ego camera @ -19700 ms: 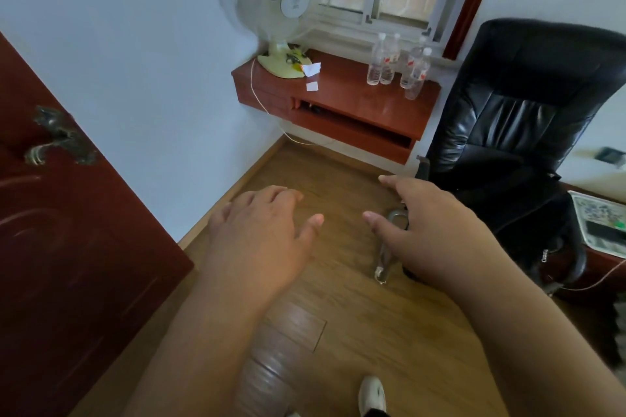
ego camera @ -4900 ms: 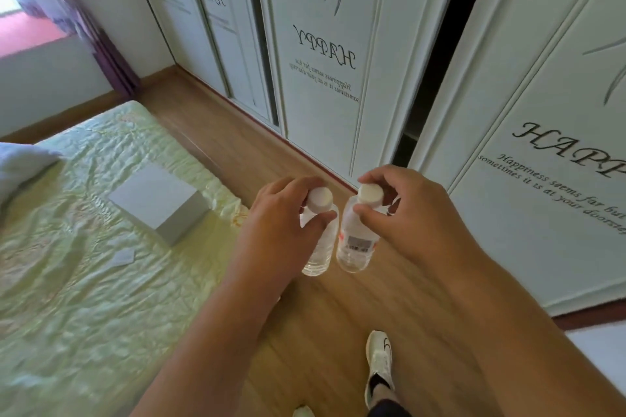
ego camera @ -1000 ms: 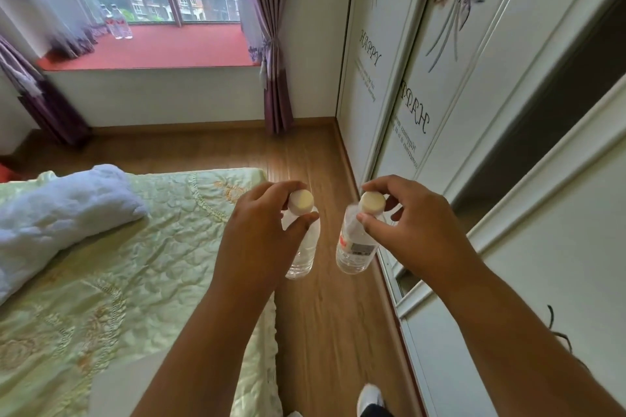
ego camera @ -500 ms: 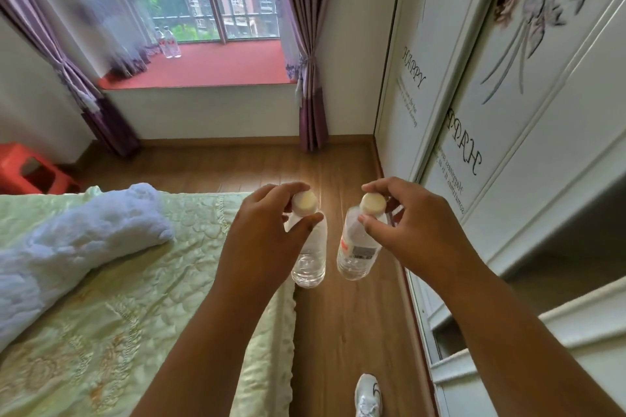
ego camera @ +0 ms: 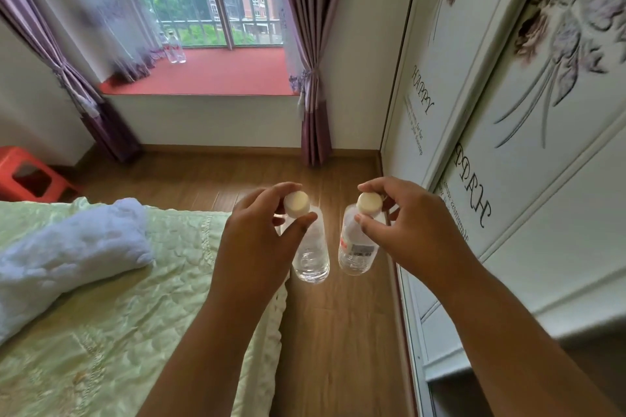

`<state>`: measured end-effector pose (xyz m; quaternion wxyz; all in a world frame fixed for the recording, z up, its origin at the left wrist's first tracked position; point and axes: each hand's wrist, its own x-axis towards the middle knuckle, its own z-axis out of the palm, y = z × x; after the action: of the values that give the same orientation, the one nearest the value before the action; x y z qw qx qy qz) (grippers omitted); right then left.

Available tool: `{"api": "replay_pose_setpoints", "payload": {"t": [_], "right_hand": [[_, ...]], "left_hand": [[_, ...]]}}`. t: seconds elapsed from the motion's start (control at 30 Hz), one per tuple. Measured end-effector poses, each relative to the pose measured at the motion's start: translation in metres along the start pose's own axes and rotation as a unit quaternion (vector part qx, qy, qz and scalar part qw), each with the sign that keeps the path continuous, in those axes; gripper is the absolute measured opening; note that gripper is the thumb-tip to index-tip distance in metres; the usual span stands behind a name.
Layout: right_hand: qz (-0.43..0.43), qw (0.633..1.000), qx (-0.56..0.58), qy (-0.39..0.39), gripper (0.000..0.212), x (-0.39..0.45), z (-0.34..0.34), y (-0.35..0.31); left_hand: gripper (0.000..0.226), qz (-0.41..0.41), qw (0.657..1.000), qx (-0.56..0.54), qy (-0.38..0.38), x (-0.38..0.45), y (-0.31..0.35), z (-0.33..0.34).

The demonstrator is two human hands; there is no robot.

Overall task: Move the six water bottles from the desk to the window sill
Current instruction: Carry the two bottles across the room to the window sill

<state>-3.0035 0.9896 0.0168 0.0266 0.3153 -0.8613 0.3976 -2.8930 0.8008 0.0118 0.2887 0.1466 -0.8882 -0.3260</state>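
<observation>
Red window sill (ego camera: 216, 76) closer now. My left hand (ego camera: 261, 234) pinching clear plastic bottle (ego camera: 311, 252) by cap, right hand (ego camera: 411, 227) another (ego camera: 355, 247). Two bottles (ego camera: 173, 50) already on sill; others out of sight.

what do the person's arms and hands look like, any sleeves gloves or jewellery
Both forearms are bare for as far as the head view shows them: no sleeve edge comes into the picture. The left hand and the right hand wear no gloves. No ring, watch or bracelet shows on the fingers or wrists in view. The nails look short and unpainted.
</observation>
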Motion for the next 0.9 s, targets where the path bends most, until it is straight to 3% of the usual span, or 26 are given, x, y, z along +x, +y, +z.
{"api": "replay_pose_setpoints", "payload": {"t": [0.3,0.9], "right_hand": [[0.046,0.999,-0.019,-0.005,0.040,0.065,0.010,0.045],[0.083,0.994,-0.053,0.037,0.042,0.267,0.063,0.057]], "left_hand": [[0.044,0.003,0.998,-0.009,-0.064,0.072,-0.027,0.053],[0.048,0.053,0.994,-0.036,-0.090,0.303,-0.109,0.093]]}}
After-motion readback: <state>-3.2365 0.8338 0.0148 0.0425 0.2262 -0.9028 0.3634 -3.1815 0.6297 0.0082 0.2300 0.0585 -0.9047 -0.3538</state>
